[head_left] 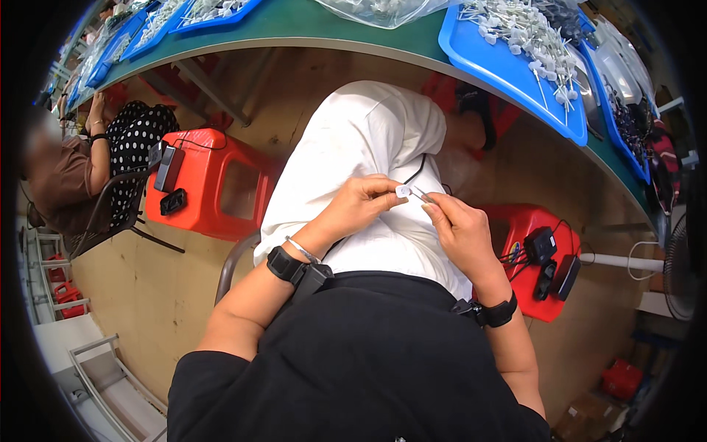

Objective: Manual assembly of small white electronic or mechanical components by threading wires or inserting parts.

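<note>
Above my lap, my left hand (361, 203) pinches a small white plastic piece (403, 191) between thumb and fingertips. Close beside it, my right hand (462, 227) is closed on slim metal tweezers (420, 194), whose tips reach the white piece. I cannot tell whether the tips grip it or only touch it. A dark cord (417, 171) runs down over the white trousers just behind my left fingertips.
A green table (309, 29) curves across the far side. Its blue tray (508, 96) holds many white stemmed pieces (526, 40). Red stools with black devices stand left (213, 177) and right (541, 302). A person (70, 173) sits at far left.
</note>
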`<state>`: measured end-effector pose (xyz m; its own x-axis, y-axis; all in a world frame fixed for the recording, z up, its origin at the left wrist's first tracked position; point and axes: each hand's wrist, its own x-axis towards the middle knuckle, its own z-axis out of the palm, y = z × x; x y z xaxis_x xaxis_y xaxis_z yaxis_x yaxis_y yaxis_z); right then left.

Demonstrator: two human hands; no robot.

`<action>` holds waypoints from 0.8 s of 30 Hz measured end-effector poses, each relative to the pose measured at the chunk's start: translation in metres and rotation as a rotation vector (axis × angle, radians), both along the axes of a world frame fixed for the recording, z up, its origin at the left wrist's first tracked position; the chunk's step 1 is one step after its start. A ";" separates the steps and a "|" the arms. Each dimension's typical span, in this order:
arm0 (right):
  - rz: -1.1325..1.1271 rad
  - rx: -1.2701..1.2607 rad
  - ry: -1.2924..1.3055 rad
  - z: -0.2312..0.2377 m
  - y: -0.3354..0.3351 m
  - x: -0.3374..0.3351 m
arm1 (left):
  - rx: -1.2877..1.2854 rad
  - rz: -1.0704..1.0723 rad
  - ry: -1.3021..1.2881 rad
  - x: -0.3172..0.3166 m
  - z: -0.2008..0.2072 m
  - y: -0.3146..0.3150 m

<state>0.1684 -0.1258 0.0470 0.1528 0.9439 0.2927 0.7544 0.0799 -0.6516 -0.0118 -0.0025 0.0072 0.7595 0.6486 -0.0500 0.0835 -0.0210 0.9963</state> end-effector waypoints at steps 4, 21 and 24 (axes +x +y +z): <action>0.028 0.003 -0.044 -0.001 -0.001 -0.003 | 0.151 0.026 -0.015 0.002 -0.005 0.000; 0.051 -0.064 -0.127 -0.004 -0.003 -0.007 | 0.186 0.087 -0.001 0.000 -0.013 0.001; 0.051 -0.050 -0.138 -0.005 -0.004 -0.006 | 0.189 0.089 0.012 0.001 -0.012 0.000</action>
